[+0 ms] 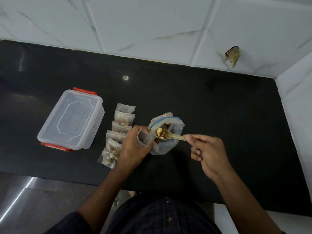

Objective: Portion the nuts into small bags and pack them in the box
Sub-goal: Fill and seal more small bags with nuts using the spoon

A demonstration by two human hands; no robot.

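A large clear zip bag of mixed nuts [170, 142] stands open at the middle of the black counter [211, 115]. My right hand [207, 152] pinches the handle of a pale spoon [175, 136] whose bowl, heaped with nuts [161, 133], hovers over the big bag's mouth. My left hand [133, 146] grips a small clear bag [143, 137] held open just left of the spoon. Several small filled bags [118, 132] lie in a row left of that hand. A clear plastic box [71, 119] with red clips sits further left, its lid on.
White marble-look tiled walls [152, 27] close the counter at the back and right. A small crumpled object [232, 54] is on the back wall at the right. The counter's front edge runs just before my body.
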